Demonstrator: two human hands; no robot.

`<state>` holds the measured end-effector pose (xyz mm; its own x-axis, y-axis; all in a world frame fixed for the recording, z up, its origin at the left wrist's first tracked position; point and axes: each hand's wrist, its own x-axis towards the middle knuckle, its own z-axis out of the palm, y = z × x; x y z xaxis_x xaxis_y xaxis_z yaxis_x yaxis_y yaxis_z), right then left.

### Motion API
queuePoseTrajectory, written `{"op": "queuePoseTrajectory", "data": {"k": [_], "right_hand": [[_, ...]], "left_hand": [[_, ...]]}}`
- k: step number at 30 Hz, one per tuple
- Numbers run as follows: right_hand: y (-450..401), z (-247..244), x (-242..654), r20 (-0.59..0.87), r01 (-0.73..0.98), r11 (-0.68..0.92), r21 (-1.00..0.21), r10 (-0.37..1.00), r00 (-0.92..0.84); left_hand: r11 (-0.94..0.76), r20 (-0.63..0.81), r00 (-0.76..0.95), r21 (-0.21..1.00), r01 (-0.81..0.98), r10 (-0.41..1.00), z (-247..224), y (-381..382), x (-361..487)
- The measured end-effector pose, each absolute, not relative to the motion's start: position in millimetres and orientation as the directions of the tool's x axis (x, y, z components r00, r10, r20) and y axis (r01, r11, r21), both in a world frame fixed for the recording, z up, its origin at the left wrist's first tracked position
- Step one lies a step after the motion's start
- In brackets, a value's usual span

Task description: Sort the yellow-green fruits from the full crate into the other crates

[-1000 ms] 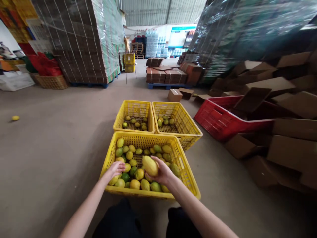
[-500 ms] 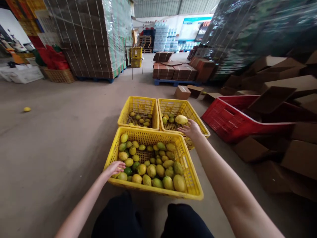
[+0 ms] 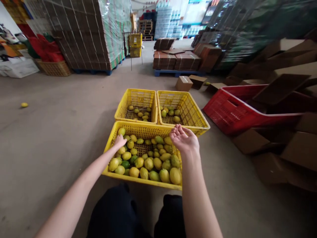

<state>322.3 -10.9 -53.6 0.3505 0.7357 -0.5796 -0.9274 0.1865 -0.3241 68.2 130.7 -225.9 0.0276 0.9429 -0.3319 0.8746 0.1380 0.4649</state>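
A yellow crate (image 3: 142,183) full of yellow and green lemons stands just in front of my knees. My left hand (image 3: 120,141) reaches into its left side, among the lemons by the upper left corner; its fingers are partly bent, and whether they grip a lemon is unclear. Palm up, my right hand (image 3: 184,138) hangs over the crate's right rim with fingers apart and nothing in it. Behind are two more yellow crates, the back left crate (image 3: 119,105) and the back right crate (image 3: 198,110), each with several lemons on its bottom.
A red crate (image 3: 231,114) with cardboard in it stands at the right, beside heaped open boxes (image 3: 297,145). One lemon (image 3: 24,104) lies on the floor far left. Flattened cartons on a blue pallet (image 3: 164,72) and wrapped stacks stand farther back.
The lemon at my right hand has left it and a lemon now lies in the back right crate. My right hand has come back toward me. My left hand has moved forward along the crate's left side.
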Motion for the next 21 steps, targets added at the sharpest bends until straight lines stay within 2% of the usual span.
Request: {"op": "queuePoseTrajectory", "data": {"k": [3, 12, 17, 21], "right_hand": [[-17, -59, 324, -0.623, -0.928, 0.235, -0.288, 0.690, 0.368], [-21, -68, 332, -0.568, -0.907, 0.324, -0.270, 0.707, 0.422], [-2, -90, 320, -0.538, -0.870, 0.274, -0.410, 0.698, 0.473], [24, -113, 289, -0.524, -0.840, 0.124, -0.529, 0.730, 0.438]], "left_hand": [[0.088, -0.180, -0.024, 0.356, 0.931, 0.983, -225, 150, 82], [0.130, -0.097, -0.109, 0.246, 0.961, 0.989, -236, 165, 103], [0.119, -0.167, -0.070, 0.304, 0.945, 0.983, -216, 166, 98], [0.070, -0.301, 0.083, 0.465, 0.883, 0.950, -178, 157, 102]]}}
